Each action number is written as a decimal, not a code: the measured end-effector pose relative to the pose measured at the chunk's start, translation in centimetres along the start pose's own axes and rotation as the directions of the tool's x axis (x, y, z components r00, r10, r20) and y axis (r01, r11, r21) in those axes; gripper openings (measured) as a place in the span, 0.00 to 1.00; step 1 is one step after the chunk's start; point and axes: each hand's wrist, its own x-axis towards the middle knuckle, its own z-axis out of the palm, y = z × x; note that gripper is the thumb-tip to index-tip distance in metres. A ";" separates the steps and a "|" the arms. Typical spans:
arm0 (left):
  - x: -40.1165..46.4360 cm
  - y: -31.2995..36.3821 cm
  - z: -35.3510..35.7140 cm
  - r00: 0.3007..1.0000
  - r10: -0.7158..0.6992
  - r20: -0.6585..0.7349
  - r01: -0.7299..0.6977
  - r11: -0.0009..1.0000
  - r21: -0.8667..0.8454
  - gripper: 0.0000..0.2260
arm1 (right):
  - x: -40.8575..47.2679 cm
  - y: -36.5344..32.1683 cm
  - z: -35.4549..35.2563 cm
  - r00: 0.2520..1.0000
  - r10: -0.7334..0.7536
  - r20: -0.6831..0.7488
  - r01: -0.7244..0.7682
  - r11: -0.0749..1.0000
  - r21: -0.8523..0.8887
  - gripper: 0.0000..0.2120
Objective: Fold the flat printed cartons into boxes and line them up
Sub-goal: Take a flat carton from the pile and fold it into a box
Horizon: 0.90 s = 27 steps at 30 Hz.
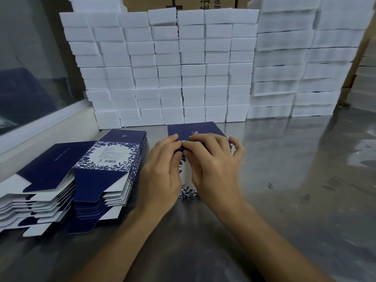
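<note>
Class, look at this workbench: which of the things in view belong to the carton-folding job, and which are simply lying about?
Part of the job:
- carton being folded, gripped by the left hand and right hand
- two stacks of flat cartons

Just there:
- wall of white foam blocks
- brown shipping boxes behind it
- steel table

One head-worn camera looks forward and down, close over the steel table [295, 180].
</note>
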 end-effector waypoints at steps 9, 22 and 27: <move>0.3 0.1 0.2 0.999 -0.002 -0.034 0.003 1.000 0.030 0.14 | 0.0 0.9 -0.1 0.994 0.072 0.087 -0.079 0.994 0.070 0.11; 0.3 -0.6 0.1 0.999 -0.009 -0.052 0.011 0.999 0.031 0.14 | -0.2 2.4 0.0 0.977 0.184 0.103 -0.205 0.942 0.264 0.16; 0.4 -1.0 0.0 0.998 -0.024 -0.051 0.027 0.999 0.044 0.14 | 0.0 3.3 -0.1 0.960 0.254 0.119 -0.280 0.887 0.367 0.08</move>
